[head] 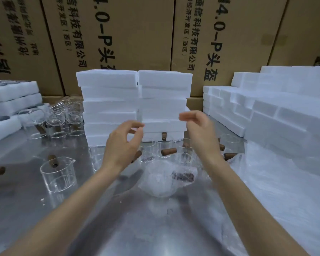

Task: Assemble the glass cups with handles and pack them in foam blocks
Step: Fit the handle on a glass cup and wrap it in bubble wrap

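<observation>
Your left hand [121, 145] and right hand [199, 130] hover loosely curled, each grip empty, above a film-wrapped cup [163, 179]. Clear spouted cup [58, 174] stands left on the steel tabletop [137, 228]; foam blocks [135, 106] behind.

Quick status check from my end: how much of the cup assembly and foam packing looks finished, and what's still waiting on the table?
Done: several glass cups already carry wooden handles, and one cup wrapped in plastic sits in front. Foam trays at far left appear partly filled. In hand: nothing; the left hand and right hand hover above the cups. Left: a cluster of bare cups beside the foam block stack, plus loose cups awaiting packing.
</observation>
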`<state>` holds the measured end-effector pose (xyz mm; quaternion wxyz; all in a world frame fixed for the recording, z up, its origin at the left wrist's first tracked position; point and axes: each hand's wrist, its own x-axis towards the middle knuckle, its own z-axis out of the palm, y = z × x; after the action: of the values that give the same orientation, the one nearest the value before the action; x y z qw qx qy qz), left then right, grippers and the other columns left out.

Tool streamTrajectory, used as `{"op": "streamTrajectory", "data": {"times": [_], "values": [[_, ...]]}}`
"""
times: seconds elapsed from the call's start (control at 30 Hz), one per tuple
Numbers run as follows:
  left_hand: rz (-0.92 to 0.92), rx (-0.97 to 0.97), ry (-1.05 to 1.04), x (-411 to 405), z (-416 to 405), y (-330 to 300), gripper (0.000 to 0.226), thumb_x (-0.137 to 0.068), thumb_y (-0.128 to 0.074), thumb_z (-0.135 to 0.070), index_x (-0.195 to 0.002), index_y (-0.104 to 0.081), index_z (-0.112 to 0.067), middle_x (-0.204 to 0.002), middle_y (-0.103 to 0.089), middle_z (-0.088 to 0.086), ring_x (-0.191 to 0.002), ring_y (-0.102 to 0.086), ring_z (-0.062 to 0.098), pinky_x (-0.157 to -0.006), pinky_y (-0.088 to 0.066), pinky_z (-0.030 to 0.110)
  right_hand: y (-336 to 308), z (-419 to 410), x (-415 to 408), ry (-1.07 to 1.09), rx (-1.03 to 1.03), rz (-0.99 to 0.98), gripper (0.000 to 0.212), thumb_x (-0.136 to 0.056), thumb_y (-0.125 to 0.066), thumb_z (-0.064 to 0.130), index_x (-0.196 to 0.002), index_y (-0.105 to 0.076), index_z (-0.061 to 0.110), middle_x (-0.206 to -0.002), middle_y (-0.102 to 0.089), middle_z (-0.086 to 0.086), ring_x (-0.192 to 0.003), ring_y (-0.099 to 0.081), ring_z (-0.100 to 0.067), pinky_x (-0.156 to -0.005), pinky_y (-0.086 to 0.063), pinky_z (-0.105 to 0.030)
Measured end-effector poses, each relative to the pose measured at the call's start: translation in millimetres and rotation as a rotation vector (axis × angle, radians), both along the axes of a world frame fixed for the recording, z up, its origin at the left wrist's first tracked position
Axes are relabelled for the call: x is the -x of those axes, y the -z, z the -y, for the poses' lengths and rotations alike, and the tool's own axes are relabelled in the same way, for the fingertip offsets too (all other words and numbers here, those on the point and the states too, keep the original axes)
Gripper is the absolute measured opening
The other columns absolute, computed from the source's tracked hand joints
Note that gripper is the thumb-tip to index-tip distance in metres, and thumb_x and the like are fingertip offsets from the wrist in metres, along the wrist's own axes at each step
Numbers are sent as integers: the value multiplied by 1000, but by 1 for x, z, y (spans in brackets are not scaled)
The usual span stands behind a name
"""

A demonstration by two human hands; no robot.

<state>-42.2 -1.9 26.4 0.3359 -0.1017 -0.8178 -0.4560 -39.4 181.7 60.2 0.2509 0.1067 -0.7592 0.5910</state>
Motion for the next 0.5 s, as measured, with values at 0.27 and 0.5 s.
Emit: {"op": "streamTrajectory", "data": {"times": [0.27, 0.5], "values": [[225, -109, -15, 85, -5, -71, 52, -95, -52, -27, -144, -37, -15, -147, -42, 1, -131, -43, 19, -91, -34, 24, -53, -20, 112, 13, 200, 279, 79, -86, -60, 44, -147, -19, 15, -149, -31, -3, -130, -37, -21, -92, -31, -31], [192, -142, -59, 113, -25, -80, 58, -92, -53, -28, -145, -34, -16, -149, -39, 0, -130, -43, 20, -88, -31, 25, -63, -19, 144, -52, 92, 319, 103, -77, -61, 63, -150, -2, 21, -154, -23, -1, -138, -27, -26, -104, -27, -43]]}}
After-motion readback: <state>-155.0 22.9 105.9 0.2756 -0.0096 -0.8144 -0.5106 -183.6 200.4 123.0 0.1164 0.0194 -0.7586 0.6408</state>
